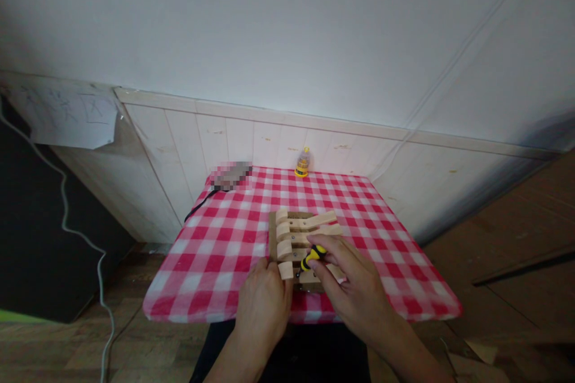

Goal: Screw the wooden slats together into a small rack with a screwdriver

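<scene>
A wooden board (272, 233) lies on the table in front of me, bearing several pale wooden pieces with rounded ends (284, 249) in a row. Small dark screws show in some of them. My right hand (357, 272) is closed round a yellow and black screwdriver (313, 257), tilted so its tip meets the nearest piece at a screw. My left hand (265, 296) grips the board's near left corner, its fingers bent against the edge and the nearest rounded end. Part of the board's right side is hidden behind my right hand.
A red and white checked cloth (233, 239) covers the small table. At its back stands a yellow-based container (302, 164) by the wall. A pixelated object (231, 175) with a black strap lies at the back left. A white cable (66, 203) hangs at the left.
</scene>
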The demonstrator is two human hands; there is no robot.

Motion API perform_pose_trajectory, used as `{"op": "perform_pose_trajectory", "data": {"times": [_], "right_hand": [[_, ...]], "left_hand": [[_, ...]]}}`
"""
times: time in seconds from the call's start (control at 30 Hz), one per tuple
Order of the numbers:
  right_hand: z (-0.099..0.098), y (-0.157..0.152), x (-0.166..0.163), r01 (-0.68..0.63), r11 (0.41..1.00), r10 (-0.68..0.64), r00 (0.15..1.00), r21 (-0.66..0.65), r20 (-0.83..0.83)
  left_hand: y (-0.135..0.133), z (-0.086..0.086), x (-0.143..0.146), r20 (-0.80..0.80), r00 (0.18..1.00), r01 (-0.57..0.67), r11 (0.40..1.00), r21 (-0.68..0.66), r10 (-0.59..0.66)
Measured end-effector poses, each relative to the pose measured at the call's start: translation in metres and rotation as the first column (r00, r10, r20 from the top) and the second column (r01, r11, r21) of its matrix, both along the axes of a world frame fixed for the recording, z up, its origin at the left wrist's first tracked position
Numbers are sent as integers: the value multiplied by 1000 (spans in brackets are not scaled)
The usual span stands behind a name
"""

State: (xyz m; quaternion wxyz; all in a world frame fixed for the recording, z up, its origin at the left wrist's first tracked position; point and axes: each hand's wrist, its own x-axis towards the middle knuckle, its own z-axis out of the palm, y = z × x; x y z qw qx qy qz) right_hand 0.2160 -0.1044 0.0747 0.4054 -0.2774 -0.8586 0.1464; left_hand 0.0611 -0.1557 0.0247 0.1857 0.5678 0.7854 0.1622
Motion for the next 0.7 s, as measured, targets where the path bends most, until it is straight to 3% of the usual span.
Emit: {"op": "perform_pose_trajectory", "data": {"times": [0.27,0.5,0.7], "right_hand": [[4,0,1,-12,1000,12,1000,-25,5],[5,-5,2,-42,997,46,997,-67,58],[2,0,-1,-56,998,55,998,30,16]], "left_hand": [[-1,4,1,-23,1000,-2,998,-67,1],[0,3,1,-6,1000,-5,999,-46,5],[0,0,2,-27,1000,-2,1000,-27,2]]}}
